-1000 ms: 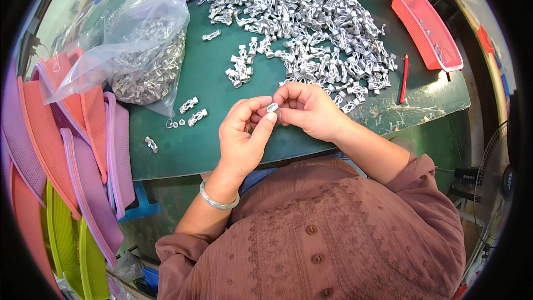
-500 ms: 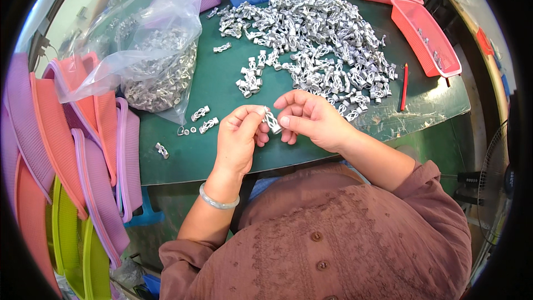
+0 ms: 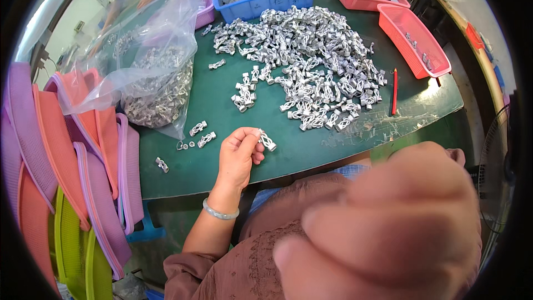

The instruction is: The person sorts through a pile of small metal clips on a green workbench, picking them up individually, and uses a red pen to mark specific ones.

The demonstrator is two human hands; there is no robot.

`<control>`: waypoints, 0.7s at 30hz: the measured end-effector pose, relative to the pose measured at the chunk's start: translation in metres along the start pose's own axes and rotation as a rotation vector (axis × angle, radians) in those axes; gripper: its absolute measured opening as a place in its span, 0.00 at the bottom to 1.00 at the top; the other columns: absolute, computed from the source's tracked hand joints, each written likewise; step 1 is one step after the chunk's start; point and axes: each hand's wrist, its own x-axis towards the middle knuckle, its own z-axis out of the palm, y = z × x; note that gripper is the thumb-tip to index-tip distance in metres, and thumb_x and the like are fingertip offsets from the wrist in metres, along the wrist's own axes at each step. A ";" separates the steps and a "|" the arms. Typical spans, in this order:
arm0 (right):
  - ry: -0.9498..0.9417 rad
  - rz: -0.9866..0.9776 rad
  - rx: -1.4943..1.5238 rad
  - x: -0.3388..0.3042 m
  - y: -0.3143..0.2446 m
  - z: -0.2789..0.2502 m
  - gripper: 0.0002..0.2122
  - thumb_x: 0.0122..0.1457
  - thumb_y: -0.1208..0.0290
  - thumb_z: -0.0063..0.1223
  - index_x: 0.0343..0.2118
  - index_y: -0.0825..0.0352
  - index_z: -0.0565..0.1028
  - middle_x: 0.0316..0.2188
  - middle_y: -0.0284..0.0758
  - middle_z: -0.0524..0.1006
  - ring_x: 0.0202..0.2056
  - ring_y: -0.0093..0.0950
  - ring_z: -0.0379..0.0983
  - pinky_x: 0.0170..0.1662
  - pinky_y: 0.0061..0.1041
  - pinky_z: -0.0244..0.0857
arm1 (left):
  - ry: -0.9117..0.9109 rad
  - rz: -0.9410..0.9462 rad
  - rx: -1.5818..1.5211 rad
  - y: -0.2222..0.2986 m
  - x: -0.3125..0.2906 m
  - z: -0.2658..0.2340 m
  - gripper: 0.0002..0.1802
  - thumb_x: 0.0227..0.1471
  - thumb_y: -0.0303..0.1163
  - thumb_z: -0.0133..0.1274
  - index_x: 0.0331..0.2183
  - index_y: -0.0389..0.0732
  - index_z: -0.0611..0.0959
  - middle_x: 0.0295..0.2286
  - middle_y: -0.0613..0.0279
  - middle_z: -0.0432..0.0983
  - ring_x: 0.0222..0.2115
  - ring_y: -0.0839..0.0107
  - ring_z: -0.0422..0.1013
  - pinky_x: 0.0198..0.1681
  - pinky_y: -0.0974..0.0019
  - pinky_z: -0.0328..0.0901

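Between thumb and fingers, my left hand (image 3: pixel 239 153) pinches a small silvery twisted openwork metal part (image 3: pixel 267 140), held tilted just over the near part of the table. My right hand (image 3: pixel 383 228) is raised close to the camera at the lower right, large and blurred. Its fingers look bent, but the smear hides whether they hold anything. Beyond the left hand spreads a big heap of similar metal parts (image 3: pixel 311 55). A small cluster of parts (image 3: pixel 244 94) lies off its left side. Two loose parts (image 3: pixel 202 134) lie left of my left hand, next to tiny rings (image 3: pixel 186 145).
A clear plastic bag (image 3: pixel 158 86) full of parts stands on the green table (image 3: pixel 222 116) at left. Stacked purple, pink and green baskets (image 3: pixel 100 189) crowd the left edge. A blue bin (image 3: pixel 266 3), pink trays (image 3: pixel 413 41) and a red pencil (image 3: pixel 395 91) lie farther off.
My right hand has left the metal part and come up close to the camera. My left hand still holds the part. The whole view has shifted slightly.
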 end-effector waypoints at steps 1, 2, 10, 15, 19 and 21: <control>0.035 -0.034 0.003 -0.001 -0.005 -0.004 0.05 0.41 0.73 0.50 0.24 0.62 0.71 0.22 0.34 0.70 0.28 0.34 0.69 0.29 0.30 0.63 | -0.011 0.043 0.023 0.000 -0.002 -0.001 0.06 0.50 0.31 0.49 0.27 0.38 0.76 0.17 0.68 0.70 0.14 0.82 0.63 0.16 0.80 0.57; 0.058 -0.060 0.006 -0.001 -0.008 -0.005 0.05 0.41 0.73 0.50 0.24 0.62 0.72 0.22 0.34 0.70 0.28 0.34 0.69 0.29 0.30 0.64 | -0.008 0.061 0.019 -0.001 -0.003 -0.002 0.06 0.50 0.31 0.49 0.27 0.38 0.76 0.17 0.68 0.70 0.14 0.82 0.63 0.16 0.80 0.57; 0.075 -0.141 0.058 0.005 -0.020 0.008 0.04 0.40 0.72 0.50 0.22 0.61 0.73 0.20 0.34 0.71 0.27 0.34 0.70 0.27 0.30 0.64 | 0.021 0.121 0.045 -0.005 -0.009 -0.005 0.06 0.50 0.31 0.49 0.27 0.38 0.76 0.17 0.69 0.70 0.14 0.83 0.63 0.15 0.81 0.57; 0.050 -0.135 0.046 0.001 -0.029 0.013 0.03 0.39 0.72 0.51 0.21 0.61 0.73 0.20 0.34 0.71 0.27 0.35 0.70 0.27 0.30 0.65 | 0.020 0.150 0.037 -0.008 -0.005 -0.002 0.06 0.50 0.30 0.48 0.27 0.38 0.76 0.16 0.69 0.69 0.13 0.83 0.62 0.14 0.81 0.56; -0.007 -0.109 0.090 0.011 -0.034 0.026 0.03 0.39 0.72 0.51 0.20 0.60 0.74 0.19 0.34 0.71 0.26 0.35 0.71 0.26 0.30 0.65 | 0.040 0.155 0.034 -0.008 -0.006 -0.002 0.06 0.50 0.31 0.48 0.27 0.39 0.76 0.15 0.69 0.69 0.11 0.83 0.62 0.13 0.80 0.55; -0.047 -0.088 0.139 0.013 -0.034 0.035 0.03 0.38 0.72 0.51 0.20 0.60 0.74 0.19 0.34 0.72 0.26 0.35 0.71 0.25 0.30 0.65 | 0.044 0.165 0.022 -0.010 -0.006 -0.006 0.05 0.49 0.30 0.49 0.27 0.40 0.76 0.15 0.69 0.69 0.12 0.83 0.63 0.14 0.81 0.57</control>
